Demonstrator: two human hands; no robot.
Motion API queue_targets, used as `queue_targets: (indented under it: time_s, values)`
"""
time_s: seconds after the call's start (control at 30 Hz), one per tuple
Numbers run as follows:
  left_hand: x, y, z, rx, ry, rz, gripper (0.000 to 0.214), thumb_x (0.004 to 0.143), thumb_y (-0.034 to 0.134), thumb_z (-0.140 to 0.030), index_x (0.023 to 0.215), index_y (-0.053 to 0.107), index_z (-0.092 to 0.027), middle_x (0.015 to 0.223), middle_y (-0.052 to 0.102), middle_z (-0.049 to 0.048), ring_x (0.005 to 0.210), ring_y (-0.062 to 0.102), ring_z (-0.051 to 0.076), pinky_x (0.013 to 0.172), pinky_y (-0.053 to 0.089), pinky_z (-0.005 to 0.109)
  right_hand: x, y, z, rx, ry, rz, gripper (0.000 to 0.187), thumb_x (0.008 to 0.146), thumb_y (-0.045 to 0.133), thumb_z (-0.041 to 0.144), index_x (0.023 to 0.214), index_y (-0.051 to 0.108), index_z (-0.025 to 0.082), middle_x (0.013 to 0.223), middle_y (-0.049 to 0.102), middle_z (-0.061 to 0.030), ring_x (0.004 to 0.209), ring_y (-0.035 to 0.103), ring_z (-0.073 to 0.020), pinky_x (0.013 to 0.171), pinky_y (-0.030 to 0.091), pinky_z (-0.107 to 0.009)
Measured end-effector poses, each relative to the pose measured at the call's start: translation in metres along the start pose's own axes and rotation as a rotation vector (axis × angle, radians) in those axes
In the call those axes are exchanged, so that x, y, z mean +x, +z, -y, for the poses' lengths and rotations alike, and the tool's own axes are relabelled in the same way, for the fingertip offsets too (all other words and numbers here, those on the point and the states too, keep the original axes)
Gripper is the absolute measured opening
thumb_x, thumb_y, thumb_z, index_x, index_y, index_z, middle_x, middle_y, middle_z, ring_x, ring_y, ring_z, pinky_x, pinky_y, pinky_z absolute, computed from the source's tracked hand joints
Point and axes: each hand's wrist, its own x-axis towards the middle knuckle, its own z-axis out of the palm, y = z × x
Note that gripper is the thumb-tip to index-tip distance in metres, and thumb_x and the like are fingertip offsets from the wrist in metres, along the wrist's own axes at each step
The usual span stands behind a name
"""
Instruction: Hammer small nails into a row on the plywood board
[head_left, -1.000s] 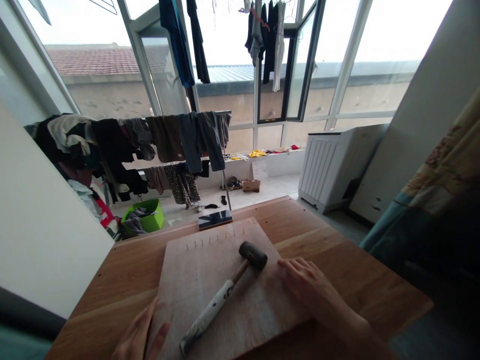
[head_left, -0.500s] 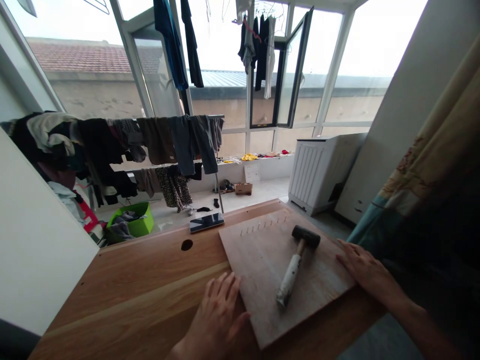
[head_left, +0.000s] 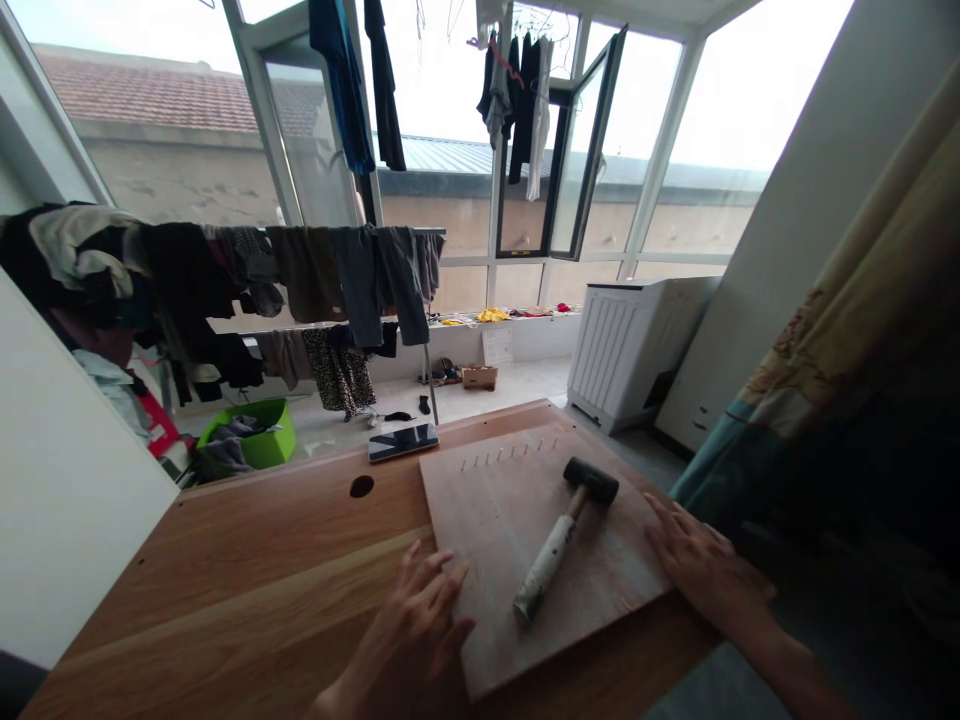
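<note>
A flat wooden board point(head_left: 495, 560) lies on the brown table, with a row of several nails point(head_left: 510, 453) standing up near its far edge. On the board rests a hammer point(head_left: 559, 545) with a dark head and a white-smeared handle; neither hand touches it. My left hand point(head_left: 416, 620) is at the board's left edge, fingers apart and slightly bent, holding nothing. Along the right edge of the board lies my right hand point(head_left: 701, 560), its fingers stretched out over the rim. Whether the left fingertips press on the board is hard to tell.
A phone point(head_left: 403, 443) lies at the table's far edge, near a round hole point(head_left: 361, 486) in the wooden table point(head_left: 247, 580). Beyond are a laundry-laden rack point(head_left: 360, 280), a green basket point(head_left: 274, 440) and a white washing machine point(head_left: 630, 345). A curtain point(head_left: 757, 420) hangs at right.
The view has shifted a little, so the board and hammer appear farther left. My left fingers have lifted and bent slightly. My right hand lies farther over the board's right edge.
</note>
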Motion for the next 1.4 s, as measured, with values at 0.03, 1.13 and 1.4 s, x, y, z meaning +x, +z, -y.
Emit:
queue_targets:
  time_s: [0.03, 1.13, 1.4]
  values:
    - [-0.011, -0.003, 0.006, 0.026, 0.002, -0.016, 0.042, 0.099, 0.052, -0.029, 0.139, 0.047, -0.020, 0.124, 0.069, 0.0081, 0.129, 0.055, 0.026, 0.115, 0.038, 0.057, -0.002, -0.003, 0.012, -0.013, -0.047, 0.018, 0.046, 0.095, 0.033, 0.029, 0.132, 0.059, 0.022, 0.126, 0.068, -0.0131, 0.123, 0.059, -0.0333, 0.099, 0.048, -0.052]
    - [0.020, -0.027, 0.118, -1.108, -0.889, -0.480, 0.045, 0.079, 0.069, -0.040, 0.116, 0.056, -0.016, 0.126, 0.056, 0.0155, 0.119, 0.059, 0.030, 0.085, 0.060, 0.038, 0.179, 0.016, 0.189, 1.227, 0.233, 0.451, 0.032, 0.089, 0.060, 0.043, 0.109, 0.063, 0.019, 0.120, 0.062, -0.0135, 0.105, 0.065, -0.0252, 0.064, 0.060, -0.029]
    - [0.039, -0.004, 0.126, -1.426, -0.962, -0.593, 0.041, 0.074, 0.075, -0.031, 0.108, 0.057, -0.015, 0.094, 0.060, 0.0054, 0.086, 0.066, 0.018, 0.091, 0.056, 0.039, 0.200, 0.048, 0.209, 1.339, 0.418, 0.726, 0.033, 0.096, 0.055, 0.048, 0.096, 0.062, 0.015, 0.079, 0.069, -0.0089, 0.064, 0.068, -0.0155, 0.059, 0.057, -0.025]
